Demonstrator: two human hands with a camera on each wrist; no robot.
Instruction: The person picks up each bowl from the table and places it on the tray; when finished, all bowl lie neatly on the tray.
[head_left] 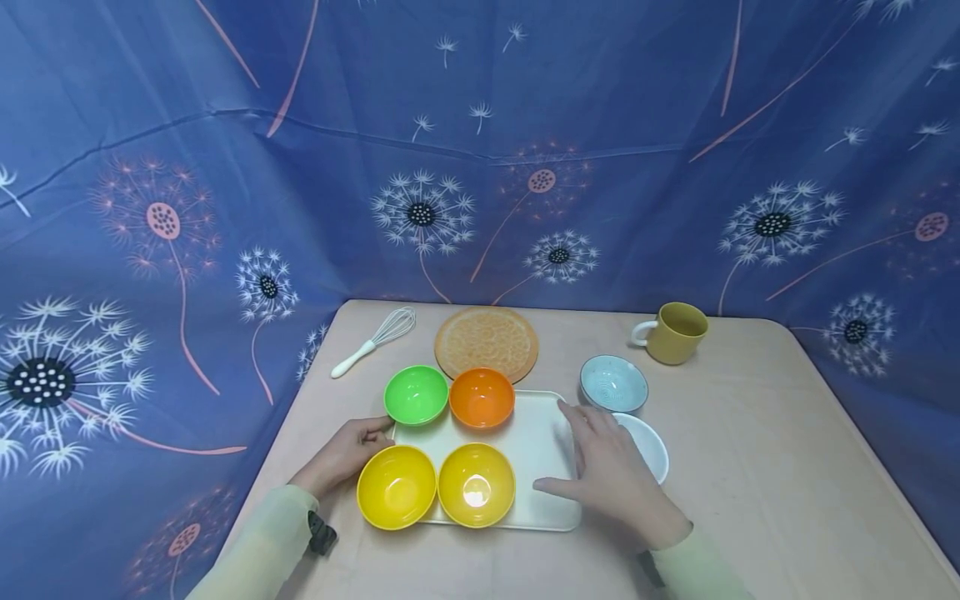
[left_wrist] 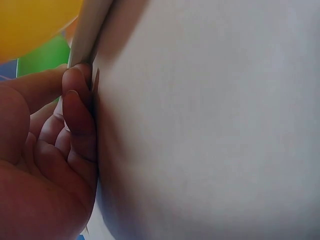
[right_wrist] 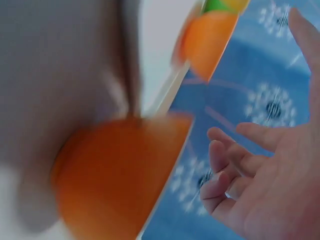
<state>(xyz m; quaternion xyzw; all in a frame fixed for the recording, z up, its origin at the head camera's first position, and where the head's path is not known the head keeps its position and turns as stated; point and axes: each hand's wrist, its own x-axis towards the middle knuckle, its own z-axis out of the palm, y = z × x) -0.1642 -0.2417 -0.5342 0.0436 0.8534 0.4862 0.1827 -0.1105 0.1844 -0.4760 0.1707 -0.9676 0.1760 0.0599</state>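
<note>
A white rectangular tray (head_left: pixel 536 421) carries a green bowl (head_left: pixel 416 395), an orange bowl (head_left: pixel 482 398) and two yellow bowls (head_left: pixel 396 487) (head_left: pixel 477 485). At its left edge, my left hand (head_left: pixel 347 454) pinches the rim; in the left wrist view the fingers (left_wrist: pixel 77 112) curl against the tray's edge (left_wrist: pixel 90 35). My right hand (head_left: pixel 611 471) hovers over the tray's right side, thumb and fingers spread with nothing held. A white bowl (head_left: pixel 651 447) is partly hidden behind it. Blurred orange-looking bowls (right_wrist: pixel 120 175) appear beside the right palm in the right wrist view.
A light blue bowl (head_left: pixel 613 383) stands right of the tray, near a mustard mug (head_left: pixel 677 335) with a white handle. Behind the tray lies a round tan board (head_left: pixel 486 342), with a white whisk (head_left: pixel 367 346) to its left. A blue patterned cloth (head_left: pixel 480 208) hangs behind the table.
</note>
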